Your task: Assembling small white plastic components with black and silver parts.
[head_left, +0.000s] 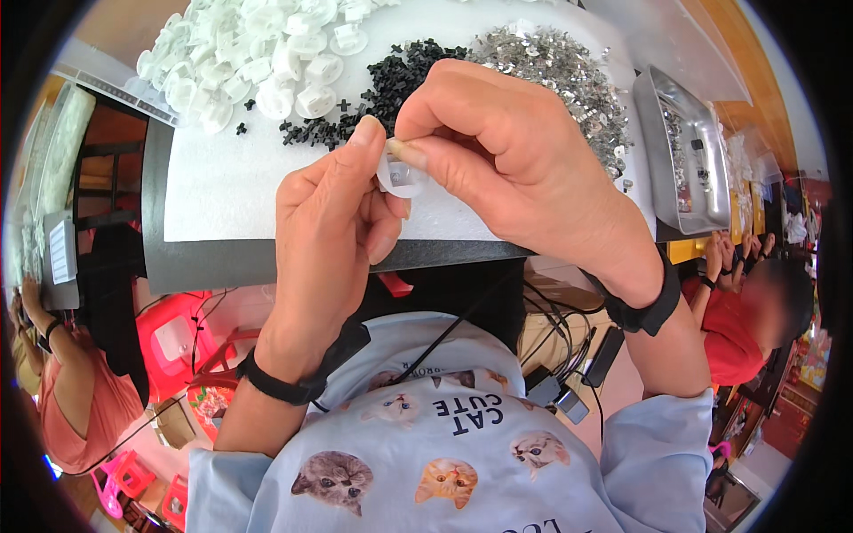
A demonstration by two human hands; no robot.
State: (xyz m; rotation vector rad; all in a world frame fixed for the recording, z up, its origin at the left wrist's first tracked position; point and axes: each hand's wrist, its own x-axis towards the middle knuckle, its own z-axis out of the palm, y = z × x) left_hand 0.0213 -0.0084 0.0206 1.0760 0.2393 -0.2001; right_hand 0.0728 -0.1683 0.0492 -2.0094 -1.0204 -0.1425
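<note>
Now — left hand point(333, 218) | right hand point(498, 147) | raised together, fingers of both pinching clear plastic cap point(402, 178)

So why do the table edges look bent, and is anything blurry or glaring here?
Head view: the fisheye lens curves the table edge and leaves black corners; both hands, left and right, and the clear cap are sharp; the metal bits glint; the face at right is blurred.

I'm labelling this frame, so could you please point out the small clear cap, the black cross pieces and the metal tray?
small clear cap point(402, 180), head view, on its round clear body.
black cross pieces point(391, 84), head view, middle of the pile.
metal tray point(653, 133), head view, left wall.
</note>
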